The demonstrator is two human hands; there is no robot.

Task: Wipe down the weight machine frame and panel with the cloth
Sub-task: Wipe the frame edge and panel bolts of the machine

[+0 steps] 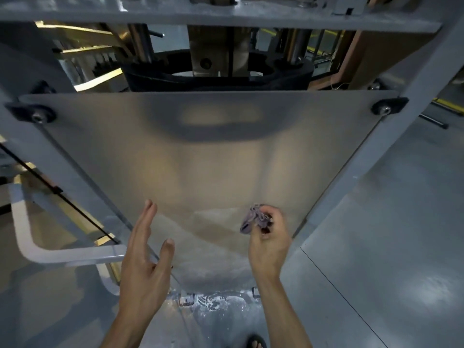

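Observation:
A frosted, translucent panel point(213, 159) fills the middle of the view, bolted at its upper corners to the grey weight machine frame point(391, 136). My right hand point(270, 242) pinches a small bunched purple-grey cloth point(253, 219) in front of the panel's lower right part; whether the cloth touches the panel I cannot tell. My left hand point(144, 257) is held up with straight fingers in front of the panel's lower left edge, holding nothing.
A grey crossbar point(226, 18) runs overhead, with the black weight stack point(218, 74) and guide rods behind the panel. A white curved bar point(45, 249) sits at the lower left. Grey floor point(389, 247) spreads to the right. A sandalled foot point(256, 342) shows at the bottom.

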